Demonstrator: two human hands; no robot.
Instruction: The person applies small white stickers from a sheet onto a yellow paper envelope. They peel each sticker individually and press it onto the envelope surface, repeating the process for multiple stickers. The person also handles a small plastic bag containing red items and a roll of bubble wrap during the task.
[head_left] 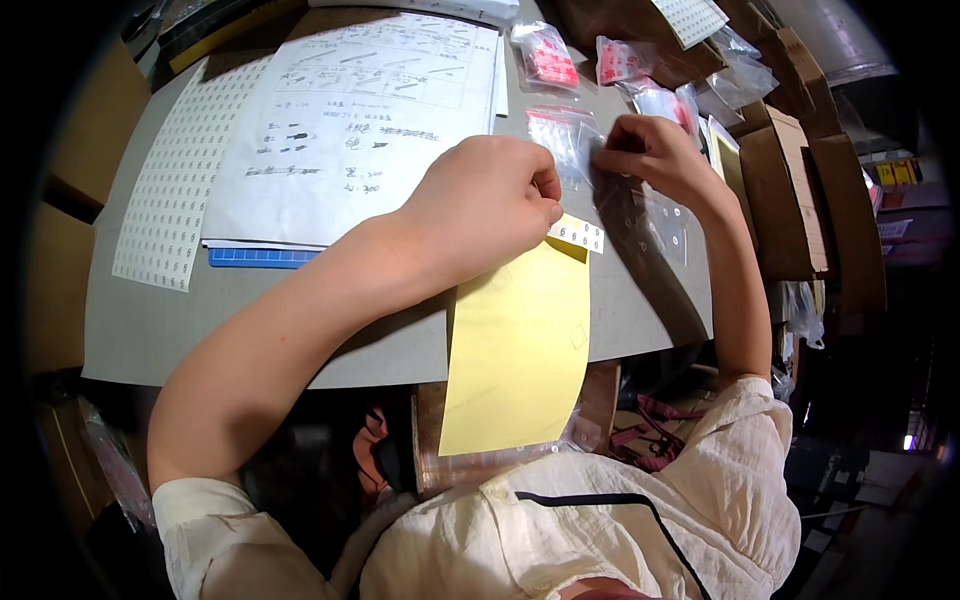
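Note:
My left hand (490, 200) is closed, its fingers curled at the upper end of a yellow label backing sheet (520, 350). A short strip of white printed labels (580, 234) remains along the top of that sheet, whose lower end hangs past the table's front edge. To the right, my right hand (655, 160) pinches thumb and fingers together over some clear plastic bags. Whatever is between those fingertips is too small or hidden to make out. Between both hands lies a clear zip bag (562, 140) with a red band at its top.
Handwritten papers (350, 130) lie at the left over a blue gridded board (262, 258). Beside them is a full white label sheet (180, 180). Red-and-clear bag packs (546, 58) sit at the back. Open cardboard boxes (790, 190) line the right side of the grey table (390, 345).

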